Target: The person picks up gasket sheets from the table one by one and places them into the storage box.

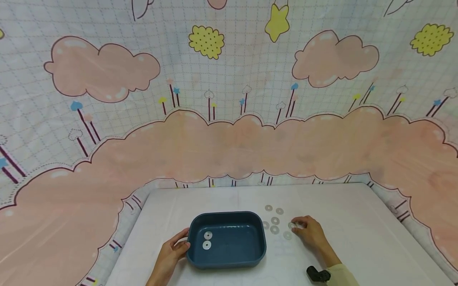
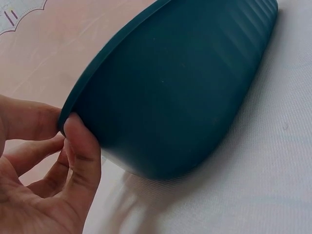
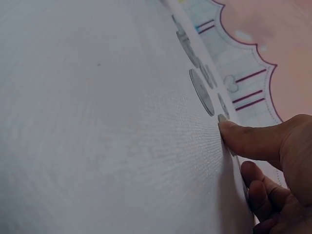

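A dark blue rectangular plastic basin stands on the white table. My left hand pinches its left rim between thumb and fingers, as the left wrist view also shows. Inside, toward the left, lie two metal washers, one washer just behind the other. To the right of the basin my right hand has thumb and forefinger at opposite edges of a flat washer on the table. In the right wrist view the thumb touches this washer's edge; most of it is hidden there.
Several more washers lie loose between the basin and my right hand, among them one washer near the middle and another close to the fingers. A black device sits at the right wrist. A cloud-patterned cloth hangs behind the table.
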`<control>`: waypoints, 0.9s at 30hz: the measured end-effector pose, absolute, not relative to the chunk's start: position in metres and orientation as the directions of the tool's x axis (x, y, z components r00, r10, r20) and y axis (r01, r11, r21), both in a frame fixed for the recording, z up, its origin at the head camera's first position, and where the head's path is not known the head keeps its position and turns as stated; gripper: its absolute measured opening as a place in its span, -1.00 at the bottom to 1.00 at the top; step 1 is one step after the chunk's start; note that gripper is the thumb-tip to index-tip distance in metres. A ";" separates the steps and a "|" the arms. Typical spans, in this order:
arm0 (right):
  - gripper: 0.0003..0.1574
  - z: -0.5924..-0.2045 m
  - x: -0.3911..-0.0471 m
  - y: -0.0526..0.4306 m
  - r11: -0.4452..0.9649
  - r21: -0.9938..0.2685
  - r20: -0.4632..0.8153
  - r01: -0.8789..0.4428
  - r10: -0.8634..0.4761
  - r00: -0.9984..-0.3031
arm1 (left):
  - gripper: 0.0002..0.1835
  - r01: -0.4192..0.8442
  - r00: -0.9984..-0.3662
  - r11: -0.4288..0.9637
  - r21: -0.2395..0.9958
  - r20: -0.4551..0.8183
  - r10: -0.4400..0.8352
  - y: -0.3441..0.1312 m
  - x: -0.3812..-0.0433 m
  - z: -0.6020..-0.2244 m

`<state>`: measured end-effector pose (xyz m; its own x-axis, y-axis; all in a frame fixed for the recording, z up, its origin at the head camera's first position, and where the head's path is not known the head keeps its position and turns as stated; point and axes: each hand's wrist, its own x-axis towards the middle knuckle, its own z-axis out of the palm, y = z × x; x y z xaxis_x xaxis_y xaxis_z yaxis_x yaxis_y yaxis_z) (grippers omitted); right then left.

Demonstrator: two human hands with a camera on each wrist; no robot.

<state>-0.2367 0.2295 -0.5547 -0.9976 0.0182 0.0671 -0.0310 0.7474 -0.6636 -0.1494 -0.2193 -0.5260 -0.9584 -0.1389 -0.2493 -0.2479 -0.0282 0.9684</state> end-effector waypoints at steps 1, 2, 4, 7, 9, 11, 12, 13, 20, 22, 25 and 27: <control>-0.69 -0.555 -0.237 0.230 0.748 -0.663 0.073 -0.038 0.014 -0.997 | -0.44 -0.248 -0.958 -0.026 0.968 -0.249 -0.139 -0.219 -0.149 -0.526; -0.70 -0.555 -0.237 0.230 0.744 -0.667 0.078 -0.043 0.013 -0.997 | -0.44 -0.248 -0.959 -0.026 0.969 -0.249 -0.139 -0.219 -0.149 -0.526; -0.70 -0.554 -0.236 0.230 0.733 -0.679 0.081 -0.047 0.011 -0.997 | -0.44 -0.248 -0.959 -0.024 0.969 -0.248 -0.140 -0.219 -0.149 -0.526; -0.70 -0.552 -0.235 0.231 0.711 -0.702 0.075 -0.039 0.019 -0.997 | -0.44 -0.249 -0.958 -0.022 0.968 -0.249 -0.141 -0.220 -0.149 -0.528; -0.69 -0.551 -0.235 0.231 0.699 -0.715 0.069 -0.031 0.026 -0.997 | -0.44 -0.251 -0.958 -0.019 0.968 -0.251 -0.140 -0.220 -0.150 -0.528; -0.70 -0.551 -0.234 0.232 0.685 -0.728 0.063 -0.022 0.035 -0.997 | -0.43 -0.251 -0.958 -0.019 0.968 -0.251 -0.138 -0.221 -0.151 -0.529; -0.71 -0.551 -0.235 0.232 0.677 -0.735 0.058 -0.015 0.041 -0.997 | -0.43 -0.251 -0.958 -0.020 0.968 -0.252 -0.137 -0.221 -0.151 -0.530; -0.72 -0.552 -0.235 0.232 0.670 -0.743 0.053 -0.008 0.047 -0.997 | -0.43 -0.251 -0.958 -0.022 0.968 -0.251 -0.138 -0.222 -0.151 -0.530; -0.80 -0.553 -0.233 0.232 0.639 -0.769 0.040 0.005 0.056 -0.998 | -0.44 -0.253 -0.957 -0.018 0.967 -0.253 -0.143 -0.223 -0.148 -0.530; -0.80 -0.552 -0.231 0.233 0.635 -0.772 0.038 0.014 0.069 -0.997 | -0.43 -0.253 -0.958 -0.019 0.967 -0.253 -0.137 -0.224 -0.148 -0.530; -0.80 -0.548 -0.229 0.233 0.632 -0.774 0.034 0.046 0.114 -0.993 | -0.42 -0.249 -0.960 -0.020 0.968 -0.250 -0.128 -0.224 -0.149 -0.529; -0.79 -0.544 -0.228 0.233 0.627 -0.777 0.041 0.052 0.134 -0.990 | -0.42 -0.246 -0.961 -0.027 0.969 -0.247 -0.127 -0.223 -0.149 -0.529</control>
